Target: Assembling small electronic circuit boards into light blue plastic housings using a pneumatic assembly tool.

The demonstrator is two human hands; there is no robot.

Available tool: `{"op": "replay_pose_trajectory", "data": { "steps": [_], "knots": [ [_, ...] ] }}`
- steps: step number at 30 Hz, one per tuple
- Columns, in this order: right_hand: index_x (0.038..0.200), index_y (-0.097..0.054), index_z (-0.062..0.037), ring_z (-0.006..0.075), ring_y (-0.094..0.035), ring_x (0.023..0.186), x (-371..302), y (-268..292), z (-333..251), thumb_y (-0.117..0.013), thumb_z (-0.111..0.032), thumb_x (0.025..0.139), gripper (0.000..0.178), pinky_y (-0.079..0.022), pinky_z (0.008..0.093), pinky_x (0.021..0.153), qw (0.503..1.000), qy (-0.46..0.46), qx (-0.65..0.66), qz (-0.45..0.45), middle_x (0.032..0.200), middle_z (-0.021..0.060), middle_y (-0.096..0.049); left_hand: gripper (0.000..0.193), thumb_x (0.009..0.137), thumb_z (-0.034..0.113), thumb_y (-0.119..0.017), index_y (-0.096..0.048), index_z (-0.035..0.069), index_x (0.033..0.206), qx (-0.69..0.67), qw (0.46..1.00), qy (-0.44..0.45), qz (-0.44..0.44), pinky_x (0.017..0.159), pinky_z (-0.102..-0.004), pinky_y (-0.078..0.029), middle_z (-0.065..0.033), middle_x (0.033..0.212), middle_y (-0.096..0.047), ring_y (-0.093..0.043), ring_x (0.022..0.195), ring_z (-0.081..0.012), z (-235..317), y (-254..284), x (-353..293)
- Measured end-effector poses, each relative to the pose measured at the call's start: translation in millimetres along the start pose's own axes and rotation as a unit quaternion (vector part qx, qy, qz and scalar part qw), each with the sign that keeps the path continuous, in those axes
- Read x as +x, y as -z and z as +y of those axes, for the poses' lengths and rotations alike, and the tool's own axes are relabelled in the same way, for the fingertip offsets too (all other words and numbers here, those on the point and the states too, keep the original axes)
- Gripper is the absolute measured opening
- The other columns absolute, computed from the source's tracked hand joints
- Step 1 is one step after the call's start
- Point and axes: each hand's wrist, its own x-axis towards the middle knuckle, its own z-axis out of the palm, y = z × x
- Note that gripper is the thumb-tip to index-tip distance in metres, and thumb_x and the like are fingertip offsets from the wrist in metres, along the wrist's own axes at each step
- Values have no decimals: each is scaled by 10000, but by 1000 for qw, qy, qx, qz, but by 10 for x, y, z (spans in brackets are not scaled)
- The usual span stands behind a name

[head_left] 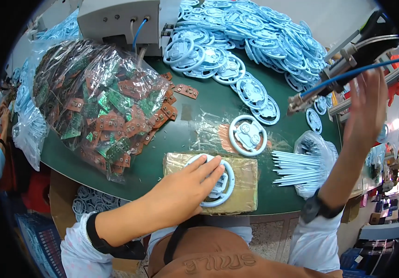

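My left hand (188, 185) lies over a light-blue plastic toy steering wheel (231, 185). Its fingers are stretched out flat across the wheel's left and upper part; the thumb is mostly hidden. Under that wheel is a tan, tape-wrapped block (248, 194) at the table's near edge. Raised at the right, my right hand (367, 109) has its fingers extended beside a hanging metal tool with a blue hose (334, 81). The tool partly covers the fingertips, and no grip on it shows. Just beyond the block, a second toy steering wheel (248, 135) lies flat.
A large clear bag of brown and green circuit boards (111, 111) fills the left of the green table (162, 139). Steering wheels are heaped (264, 37) at the back, below a grey machine (116, 21). Bagged pale-blue sticks (299, 167) lie right of the block.
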Motion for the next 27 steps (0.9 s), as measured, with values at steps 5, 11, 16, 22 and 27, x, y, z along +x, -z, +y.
{"op": "replay_pose_trajectory", "data": {
  "steps": [5,11,16,22,27],
  "knots": [
    [1309,-523,25,274,-718,923,350,75,227,-606,-342,972,505,-594,411,873,929,-182,212,-242,1014,215,-684,935,634,188,-885,-424,23,1432,-21,999,1,-28,1106,-436,-392,-224,1458,-424,-444,1322,-411,-98,100,56],
    [1456,-344,-33,157,-567,675,-33,89,-717,-486,-260,1008,522,-494,336,709,843,-270,315,-342,820,57,-504,907,655,113,-866,-415,12,1436,-66,998,-3,4,1106,-435,-387,-293,1498,-352,-387,1377,-428,-97,64,-11],
    [1565,-249,-244,218,-628,714,-426,-75,-1269,-574,-150,1000,659,-542,405,668,853,-244,321,-332,831,81,-592,893,671,75,-842,-403,3,1445,-41,998,-24,30,1122,-459,-356,-247,1510,-377,-378,1400,-396,-170,-12,-70],
    [828,-682,-47,168,-714,855,-71,-21,-899,-732,52,830,111,-614,261,830,628,-216,406,-628,947,111,-667,890,666,89,-843,-406,-8,1436,-52,995,-30,77,1121,-463,-343,-225,1504,-399,-396,1393,-373,-156,-88,-120],
    [786,-638,-63,147,-711,823,-261,-97,-1005,-698,34,872,143,-603,234,824,679,-286,376,-562,886,99,-667,896,662,78,-837,-399,-9,1439,-57,995,-22,80,1121,-470,-348,-224,1502,-400,-392,1393,-379,-182,-153,-128]
  ]
}}
